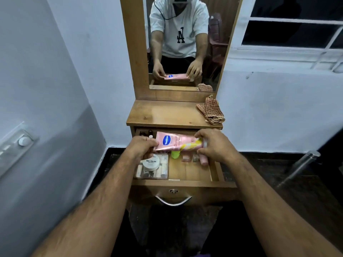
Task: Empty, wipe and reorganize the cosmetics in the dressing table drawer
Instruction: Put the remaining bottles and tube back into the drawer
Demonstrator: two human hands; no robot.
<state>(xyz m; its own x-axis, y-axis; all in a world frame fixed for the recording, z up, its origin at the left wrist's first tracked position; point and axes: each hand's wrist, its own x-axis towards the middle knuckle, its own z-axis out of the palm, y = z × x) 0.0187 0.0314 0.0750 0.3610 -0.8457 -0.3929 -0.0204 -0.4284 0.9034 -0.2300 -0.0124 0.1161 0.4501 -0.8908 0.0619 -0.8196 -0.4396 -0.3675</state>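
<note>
The wooden drawer (215, 173) of the dressing table stands pulled open. Over it lies a pink lotion tube (176, 141) with a blue oval label, held sideways. My left hand (141, 146) grips its flat end and my right hand (215, 143) grips its cap end. Below the tube, a clear box (163, 167) of small cosmetics sits in the drawer's left half, with a white nail polish remover jar (150, 164) on it. A green item (175, 154), small jars (186, 158) and a pink stick (203, 160) lie further right. Dark bottles (143, 133) stand at the back left.
A folded checked cloth (211, 111) lies on the right of the table top (163, 114). The mirror (183, 43) behind reflects a person and the tube. A wall stands close on the left, a metal leg (300, 166) on the dark floor at right.
</note>
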